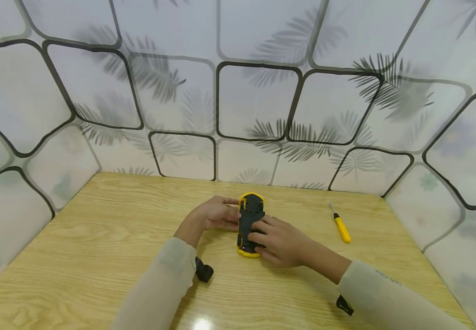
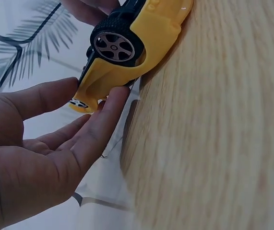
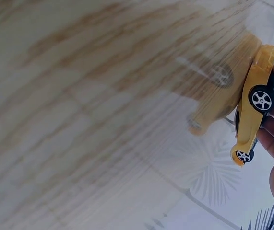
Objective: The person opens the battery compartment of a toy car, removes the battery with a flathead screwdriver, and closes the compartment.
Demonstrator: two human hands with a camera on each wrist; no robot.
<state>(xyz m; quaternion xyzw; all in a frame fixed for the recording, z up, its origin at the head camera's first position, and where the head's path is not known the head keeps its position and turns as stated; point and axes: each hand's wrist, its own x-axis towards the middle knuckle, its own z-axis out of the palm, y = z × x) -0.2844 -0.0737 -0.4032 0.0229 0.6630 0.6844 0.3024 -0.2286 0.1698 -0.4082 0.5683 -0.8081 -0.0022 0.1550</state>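
Observation:
A yellow toy car (image 1: 246, 229) lies upside down on the wooden table, its black underside facing up. My left hand (image 1: 215, 213) holds the car's left side towards the far end. In the left wrist view, the thumb is at the edge of the underside and a finger lies against the yellow body (image 2: 158, 36). Fingers of my right hand (image 1: 281, 242) rest on the black underside near the middle and near end, covering part of it. From the right wrist view, the yellow side and two silver-spoked wheels (image 3: 261, 99) show, with the fingertips by the underside.
A screwdriver (image 1: 342, 229) with a yellow handle lies to the right of the car, its tip pointing away. The wooden table (image 1: 110, 229) meets patterned walls (image 1: 258, 101) at the back and sides.

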